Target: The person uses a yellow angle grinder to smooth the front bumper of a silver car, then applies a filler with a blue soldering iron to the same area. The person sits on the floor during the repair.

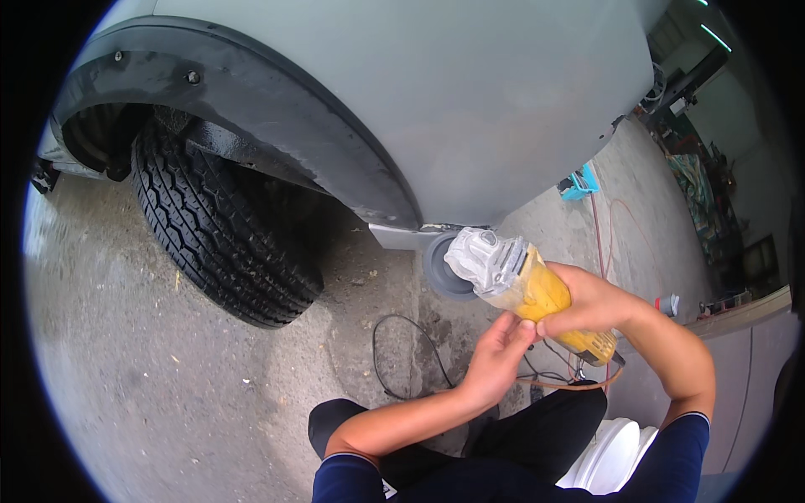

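A yellow angle grinder (pixel 547 295) with a dusty, pale gear head is in my hands, in front of the lower edge of a grey vehicle panel (pixel 470 126). My right hand (pixel 587 300) is wrapped around the yellow body. My left hand (pixel 501 350) is closed at the near side of the body, its thumb and fingers next to my right thumb; part of its grip is hidden. The round grey disc (pixel 439 277) sits at the grinder's head, close below the panel edge. Whether it touches the panel or is spinning, I cannot tell.
Left of the grinder are a black wheel arch trim (pixel 277 109) and a treaded tyre (pixel 218 226). A black cable (pixel 377 352) loops over the concrete floor. White buckets (pixel 605 457) stand beside my right leg. A turquoise container (pixel 579 182) and a red hose (pixel 597 226) lie farther right.
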A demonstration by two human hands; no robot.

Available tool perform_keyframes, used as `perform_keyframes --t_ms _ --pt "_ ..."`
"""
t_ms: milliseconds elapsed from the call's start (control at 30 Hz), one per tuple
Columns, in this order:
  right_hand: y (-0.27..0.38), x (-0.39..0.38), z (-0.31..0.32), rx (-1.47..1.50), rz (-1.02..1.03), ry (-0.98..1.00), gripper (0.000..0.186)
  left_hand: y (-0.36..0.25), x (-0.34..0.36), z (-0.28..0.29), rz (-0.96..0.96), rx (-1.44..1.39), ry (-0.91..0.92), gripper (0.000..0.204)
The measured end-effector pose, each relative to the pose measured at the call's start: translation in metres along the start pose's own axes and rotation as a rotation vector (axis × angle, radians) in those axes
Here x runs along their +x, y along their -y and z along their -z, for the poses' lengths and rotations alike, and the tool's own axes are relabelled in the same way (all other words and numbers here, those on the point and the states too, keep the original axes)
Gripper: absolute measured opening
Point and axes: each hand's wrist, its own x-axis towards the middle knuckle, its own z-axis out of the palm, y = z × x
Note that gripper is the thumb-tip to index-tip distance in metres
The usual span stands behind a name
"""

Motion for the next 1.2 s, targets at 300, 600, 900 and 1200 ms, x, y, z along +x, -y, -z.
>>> perform_keyframes --t_ms 300,600,900,1200 --pt "0.025 -0.01 -0.016 -0.566 0.137 -0.13 0.063 0.01 -0.013 0.005 -0.024 -0.002 0.089 0.046" --pt "0.039 0.005 -0.019 -0.583 0.126 -0.142 0.061 0.01 0.003 0.006 -0.142 -0.073 0.054 0.042" --pt "0.043 0.011 -0.02 -0.66 0.136 -0.137 0.06 0.019 0.012 0.021 -0.105 -0.109 0.158 0.049" --pt "0.045 0.013 -0.019 -0.678 0.115 -0.129 0.062 0.018 0.012 0.02 -0.11 -0.138 0.145 0.049"
